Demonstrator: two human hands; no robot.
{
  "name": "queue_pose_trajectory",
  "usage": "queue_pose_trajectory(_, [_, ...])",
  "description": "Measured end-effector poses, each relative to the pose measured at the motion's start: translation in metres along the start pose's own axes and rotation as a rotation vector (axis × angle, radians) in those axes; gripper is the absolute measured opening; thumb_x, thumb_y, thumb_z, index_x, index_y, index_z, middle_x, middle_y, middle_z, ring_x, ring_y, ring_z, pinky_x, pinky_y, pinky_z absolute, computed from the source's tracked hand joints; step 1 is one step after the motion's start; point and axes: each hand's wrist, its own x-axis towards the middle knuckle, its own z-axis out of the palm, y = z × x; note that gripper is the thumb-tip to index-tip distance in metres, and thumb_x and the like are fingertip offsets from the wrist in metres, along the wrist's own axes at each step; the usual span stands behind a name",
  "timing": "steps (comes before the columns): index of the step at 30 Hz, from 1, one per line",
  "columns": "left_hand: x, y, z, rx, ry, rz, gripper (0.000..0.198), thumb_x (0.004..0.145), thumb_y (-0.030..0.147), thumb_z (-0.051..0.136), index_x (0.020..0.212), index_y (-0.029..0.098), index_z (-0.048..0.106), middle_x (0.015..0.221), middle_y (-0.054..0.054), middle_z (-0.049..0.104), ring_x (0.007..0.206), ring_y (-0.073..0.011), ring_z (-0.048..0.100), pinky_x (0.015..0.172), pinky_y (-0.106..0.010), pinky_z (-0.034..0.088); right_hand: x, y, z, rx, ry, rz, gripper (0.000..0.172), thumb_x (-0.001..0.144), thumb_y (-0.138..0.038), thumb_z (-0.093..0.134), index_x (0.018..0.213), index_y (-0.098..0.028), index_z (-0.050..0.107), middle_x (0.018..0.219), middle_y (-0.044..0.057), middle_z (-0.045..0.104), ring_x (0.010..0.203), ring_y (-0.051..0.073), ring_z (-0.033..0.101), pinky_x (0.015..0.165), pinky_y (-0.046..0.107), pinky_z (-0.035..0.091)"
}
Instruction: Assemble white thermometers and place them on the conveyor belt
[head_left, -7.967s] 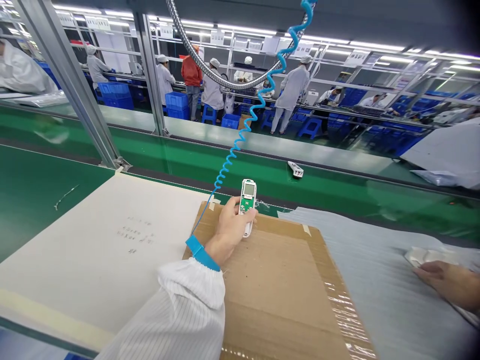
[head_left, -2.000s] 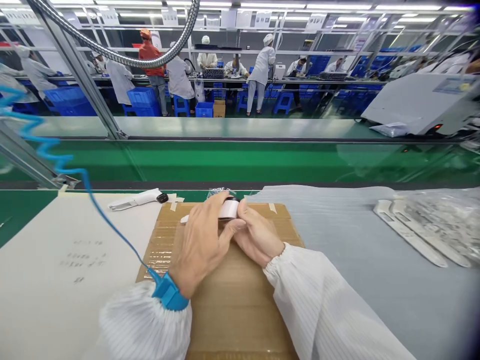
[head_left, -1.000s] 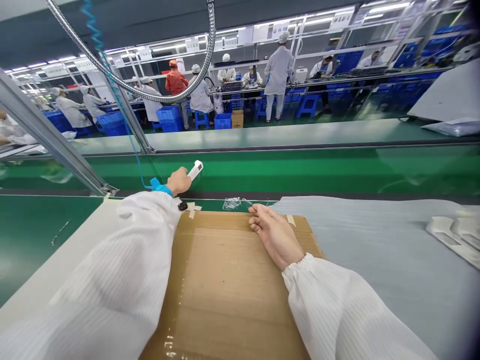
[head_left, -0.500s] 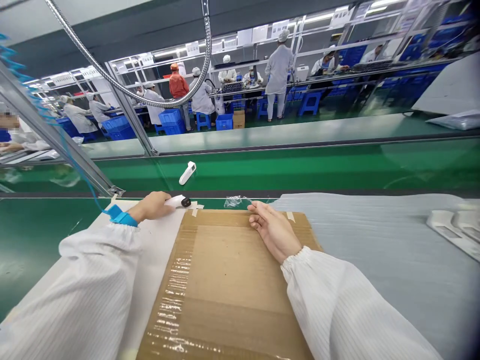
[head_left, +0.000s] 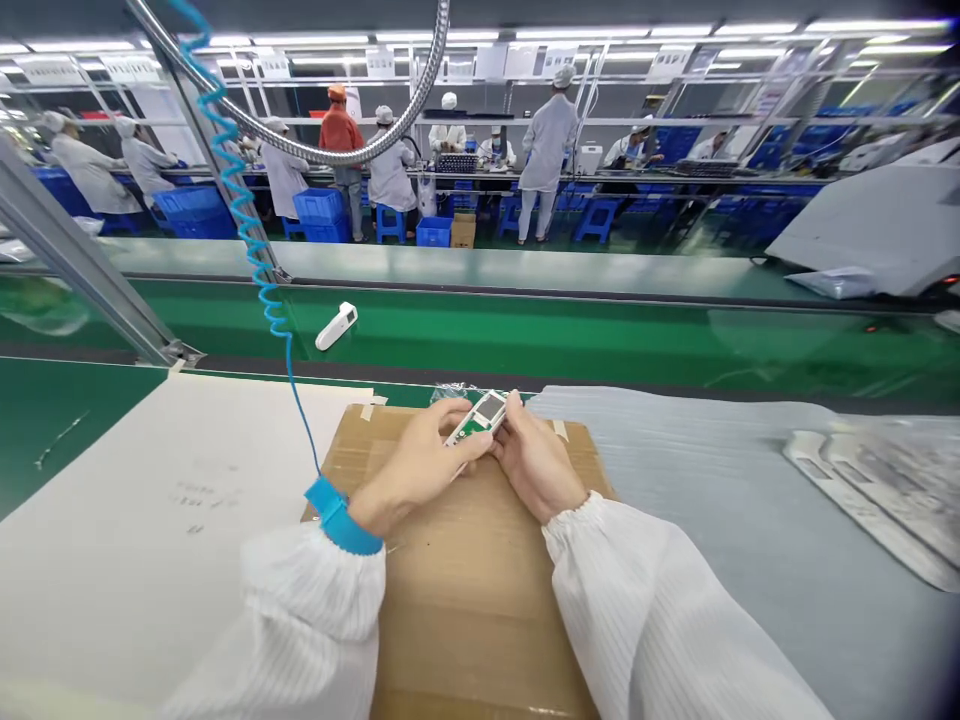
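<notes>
Over a taped cardboard box [head_left: 480, 600], my left hand [head_left: 416, 455] is closed around a white handheld device with an exposed green circuit board [head_left: 475, 427] and a small grey screen. My right hand [head_left: 536, 460] grips the same device at its screen end, the thumb along the edge; its other fingers are partly hidden beneath. A blue wrist strap [head_left: 341, 515] with a coiled cord is on my left wrist. Just behind the device lie some small clear plastic pieces [head_left: 448, 393], too small to make out.
On the green conveyor [head_left: 525, 340] lies another white handheld device [head_left: 337, 326]. White housing parts [head_left: 847, 480] rest on the grey foam sheet [head_left: 690, 520] at right. White board [head_left: 135, 500] covers the left side. A metal post [head_left: 82, 250] stands at left; co-workers sit and stand beyond.
My left hand has moved right, from the white board to above the box, with the device. My right hand now holds the device too. The camera view has levelled.
</notes>
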Motion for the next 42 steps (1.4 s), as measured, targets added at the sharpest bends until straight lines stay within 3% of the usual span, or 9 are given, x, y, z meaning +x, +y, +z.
queue_pose_trajectory(5, [-0.002,-0.017,-0.011,0.287,0.100,0.132,0.036,0.086,0.031,0.064,0.121,0.024,0.066,0.113,-0.007,0.071,0.088,-0.0197,0.068,0.079,-0.035,0.056,0.001,0.001,-0.010,-0.498,0.155,-0.265,0.040,0.082,-0.053,0.070,0.112,-0.028,0.064,0.105,0.004,0.065,0.078,0.017,0.059,0.073,0.034,0.048])
queue_pose_trajectory(9, [-0.004,-0.015,-0.015,0.563,0.174,0.225,0.029,0.088,0.025,0.060,0.114,0.031,0.070,0.109,-0.003,0.074,0.101,-0.0236,0.068,0.091,-0.038,0.053,0.000,-0.004,-0.017,-1.039,0.139,-0.617,0.012,0.092,-0.035,0.061,0.096,-0.026,0.067,0.106,0.006,0.061,0.084,0.020,0.055,0.077,0.037,0.042])
queue_pose_trajectory(12, [-0.003,-0.014,-0.015,0.684,0.239,0.198,0.029,0.088,0.023,0.059,0.113,0.032,0.070,0.106,-0.003,0.075,0.099,-0.0253,0.069,0.089,-0.039,0.053,-0.003,-0.005,-0.016,-1.357,0.102,-0.713,0.016,0.094,-0.031,0.058,0.082,-0.024,0.065,0.094,0.005,0.063,0.086,0.022,0.054,0.077,0.039,0.036])
queue_pose_trajectory(16, [-0.003,-0.014,-0.019,0.763,0.328,0.179,0.028,0.089,0.024,0.057,0.114,0.032,0.069,0.109,-0.002,0.075,0.100,-0.0273,0.069,0.089,-0.041,0.052,-0.006,-0.002,-0.013,-1.437,0.042,-0.724,0.017,0.097,-0.032,0.054,0.085,-0.024,0.064,0.096,0.004,0.065,0.089,0.021,0.056,0.077,0.037,0.033])
queue_pose_trajectory(20, [-0.007,-0.012,-0.018,0.783,0.230,0.227,0.031,0.090,0.024,0.057,0.115,0.036,0.069,0.113,0.000,0.074,0.104,-0.0268,0.068,0.089,-0.040,0.051,-0.002,-0.004,-0.019,-1.442,0.103,-0.803,0.012,0.097,-0.032,0.055,0.096,-0.027,0.066,0.102,0.003,0.068,0.092,0.021,0.057,0.077,0.037,0.032])
queue_pose_trajectory(25, [-0.009,-0.011,-0.011,0.813,0.246,0.149,0.031,0.089,0.023,0.058,0.113,0.037,0.070,0.105,-0.001,0.076,0.098,-0.0290,0.069,0.080,-0.040,0.051,-0.005,-0.005,-0.017,-1.558,0.093,-0.785,0.023,0.100,-0.033,0.051,0.081,-0.024,0.062,0.091,0.003,0.067,0.087,0.021,0.054,0.077,0.038,0.029])
queue_pose_trajectory(32, [0.004,-0.012,-0.027,0.546,0.559,-0.032,0.022,0.088,0.028,0.057,0.107,0.023,0.068,0.106,-0.008,0.073,0.092,-0.0257,0.067,0.079,-0.037,0.048,-0.014,-0.003,-0.001,-1.272,0.031,-0.644,0.021,0.099,-0.030,0.047,0.080,-0.023,0.051,0.084,0.001,0.064,0.082,0.020,0.054,0.080,0.037,0.033])
queue_pose_trajectory(37, [0.010,-0.020,-0.033,0.217,0.643,-0.041,0.032,0.088,0.035,0.059,0.113,0.016,0.065,0.097,-0.008,0.072,0.070,-0.0169,0.064,0.066,-0.030,0.048,0.032,-0.006,-0.004,-1.117,0.142,-0.428,0.017,0.097,-0.035,0.047,0.086,-0.023,0.053,0.084,0.001,0.062,0.079,0.019,0.055,0.076,0.035,0.039])
queue_pose_trajectory(42, [0.004,-0.015,-0.028,0.150,0.611,-0.035,0.037,0.084,0.037,0.060,0.113,0.015,0.065,0.088,-0.007,0.071,0.068,-0.0161,0.064,0.062,-0.027,0.048,0.067,-0.008,0.002,-1.414,0.101,-0.340,0.006,0.086,-0.026,0.062,0.082,-0.021,0.064,0.093,0.005,0.066,0.093,0.023,0.057,0.084,0.039,0.038])
